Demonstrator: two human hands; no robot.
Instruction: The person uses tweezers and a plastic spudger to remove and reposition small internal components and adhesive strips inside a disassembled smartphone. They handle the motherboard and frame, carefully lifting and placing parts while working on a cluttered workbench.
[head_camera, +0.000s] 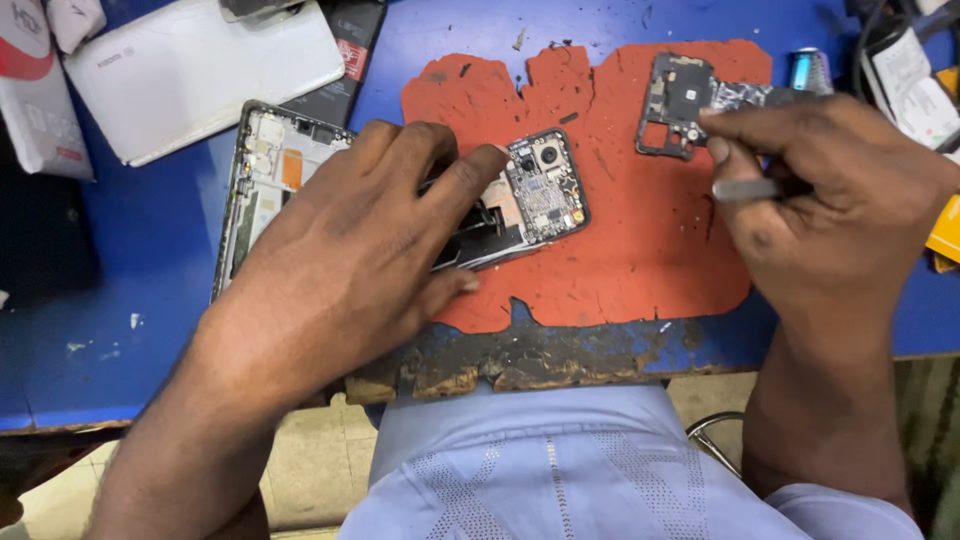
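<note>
My left hand (355, 250) presses down on an opened phone (535, 195) lying on a worn orange mat (640, 250); its circuit board and camera module show past my fingertips. My right hand (830, 200) hovers at the mat's right edge, closed around thin metal tweezers (745, 188) that point left. Just above that hand lies a black inner phone cover (680, 100) with a cut-out.
A second stripped phone frame (265, 165) lies left of my left hand. A white box (190, 70) sits at the back left with a dark battery (350, 50) beside it. The blue bench (120, 330) has a chipped front edge. Cables and packets crowd the far right.
</note>
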